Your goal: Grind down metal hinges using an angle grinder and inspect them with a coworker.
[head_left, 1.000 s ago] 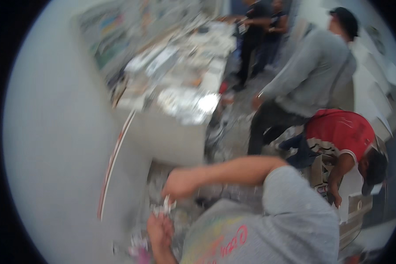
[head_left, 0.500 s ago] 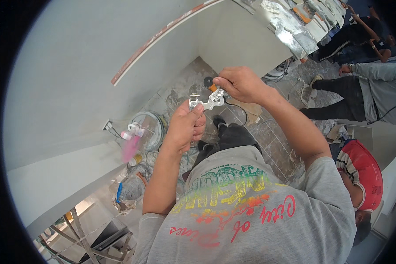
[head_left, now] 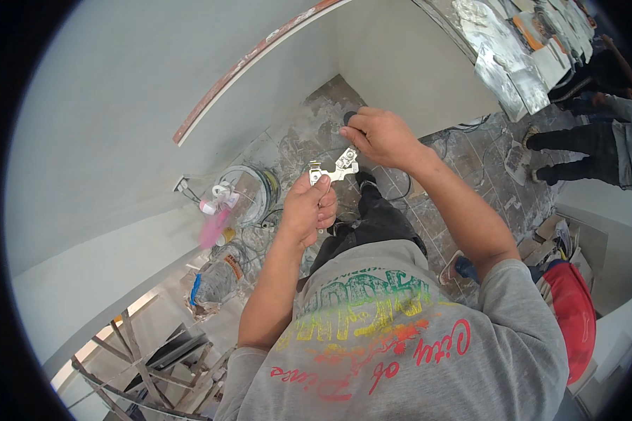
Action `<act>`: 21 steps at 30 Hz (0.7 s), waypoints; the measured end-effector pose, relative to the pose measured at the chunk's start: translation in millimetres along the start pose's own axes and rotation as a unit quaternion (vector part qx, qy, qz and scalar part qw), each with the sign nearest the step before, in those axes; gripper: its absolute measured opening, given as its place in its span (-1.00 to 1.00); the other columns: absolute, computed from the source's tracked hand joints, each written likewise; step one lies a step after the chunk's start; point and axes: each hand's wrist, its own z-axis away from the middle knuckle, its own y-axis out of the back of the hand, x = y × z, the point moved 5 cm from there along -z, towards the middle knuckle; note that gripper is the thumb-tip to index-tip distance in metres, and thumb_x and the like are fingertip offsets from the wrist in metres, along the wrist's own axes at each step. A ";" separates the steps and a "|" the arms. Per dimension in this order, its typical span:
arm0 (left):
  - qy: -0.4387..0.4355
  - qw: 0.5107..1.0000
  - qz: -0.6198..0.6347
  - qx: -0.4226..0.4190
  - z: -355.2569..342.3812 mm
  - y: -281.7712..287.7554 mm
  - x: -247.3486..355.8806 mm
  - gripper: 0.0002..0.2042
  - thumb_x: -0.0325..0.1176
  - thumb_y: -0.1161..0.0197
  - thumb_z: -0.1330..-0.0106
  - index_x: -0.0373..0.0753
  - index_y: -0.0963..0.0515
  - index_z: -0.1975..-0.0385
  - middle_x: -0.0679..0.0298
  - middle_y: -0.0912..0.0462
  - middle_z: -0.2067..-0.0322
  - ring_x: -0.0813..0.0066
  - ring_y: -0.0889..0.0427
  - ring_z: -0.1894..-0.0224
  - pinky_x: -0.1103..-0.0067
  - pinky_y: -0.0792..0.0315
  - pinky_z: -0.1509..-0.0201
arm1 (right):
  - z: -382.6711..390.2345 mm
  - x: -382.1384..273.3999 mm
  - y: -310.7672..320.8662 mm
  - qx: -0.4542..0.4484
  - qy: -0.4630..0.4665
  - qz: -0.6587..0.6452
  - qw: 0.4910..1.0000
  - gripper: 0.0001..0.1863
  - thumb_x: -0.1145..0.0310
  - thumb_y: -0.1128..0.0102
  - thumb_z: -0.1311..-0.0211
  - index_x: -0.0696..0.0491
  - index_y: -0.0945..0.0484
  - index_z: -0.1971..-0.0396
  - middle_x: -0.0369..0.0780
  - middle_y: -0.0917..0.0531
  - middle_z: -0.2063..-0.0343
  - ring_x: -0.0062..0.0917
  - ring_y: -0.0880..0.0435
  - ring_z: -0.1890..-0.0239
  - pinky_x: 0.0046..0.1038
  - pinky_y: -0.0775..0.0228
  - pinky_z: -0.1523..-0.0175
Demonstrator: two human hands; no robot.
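In front of my chest is a metal cabinet hinge [head_left: 333, 172], its bright parts spread apart at an angle. My left hand [head_left: 305, 214] is closed round its lower left end, thumb pressed along the metal. At the upper right end, the curled fingers of my right hand [head_left: 385, 138] pinch the hinge; their tips are partly hidden. Behind the right fingers, a dark round tool head [head_left: 349, 118] shows low near the floor.
A white wall [head_left: 119, 126] curves along the left, with a red-edged board [head_left: 253, 59] jutting out. Coiled hose [head_left: 270, 188] and a pink bag [head_left: 216, 228] lie beside it. Sheets and scraps [head_left: 505, 67] are piled at upper right. People [head_left: 583, 151] are at the right.
The view has shifted, so the floor, pile and people appear displaced. Both hands still hold the hinge, which has turned slightly and catches more light.
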 end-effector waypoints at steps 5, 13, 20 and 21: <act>-0.012 0.997 0.003 0.071 -30.5 -17.2 5.3 -0.93 -0.30 -0.04 -0.46 -0.09 -0.36 0.29 0.46 -0.26 0.64 0.72 -0.14 0.73 0.73 0.05 0.74 | -12.5 41.3 -12.6 -0.048 -0.012 -0.040 0.998 -0.60 0.15 -0.04 -0.29 0.13 -0.58 0.62 -0.08 -0.61 0.52 -0.13 -0.61 0.37 -0.14 -0.45 0.26; 0.076 0.990 -0.013 0.120 -91.6 -15.6 -5.7 -0.86 -0.29 -0.12 -0.42 -0.21 -0.41 0.23 0.33 -0.47 0.55 0.48 -0.48 0.60 0.58 -0.40 0.59 | -39.5 117.3 -52.5 -0.188 0.037 -0.034 0.981 -0.56 0.15 -0.08 -0.21 0.15 -0.52 0.75 -0.02 -0.55 0.69 -0.03 -0.55 0.55 -0.09 -0.38 0.35; 0.063 0.995 0.039 0.070 -148.8 35.7 -67.6 -0.79 -0.43 -0.11 -0.40 -0.27 -0.37 0.03 0.22 -0.53 0.42 0.31 -0.61 0.42 0.40 -0.57 0.34 | -24.6 166.5 -123.3 -0.207 0.003 -0.090 0.974 -0.62 0.14 -0.12 -0.20 0.12 -0.58 0.66 -0.08 -0.59 0.59 -0.13 -0.60 0.44 -0.18 -0.43 0.30; 0.049 0.996 0.042 0.064 -160.2 46.7 -79.7 -0.82 -0.43 -0.09 -0.41 -0.26 -0.39 0.05 0.23 -0.52 0.44 0.29 -0.62 0.43 0.39 -0.58 0.33 | -17.5 176.5 -139.9 -0.192 0.003 -0.085 0.978 -0.69 0.17 -0.15 -0.20 0.10 -0.60 0.56 -0.11 -0.60 0.55 -0.18 -0.61 0.40 -0.21 -0.43 0.28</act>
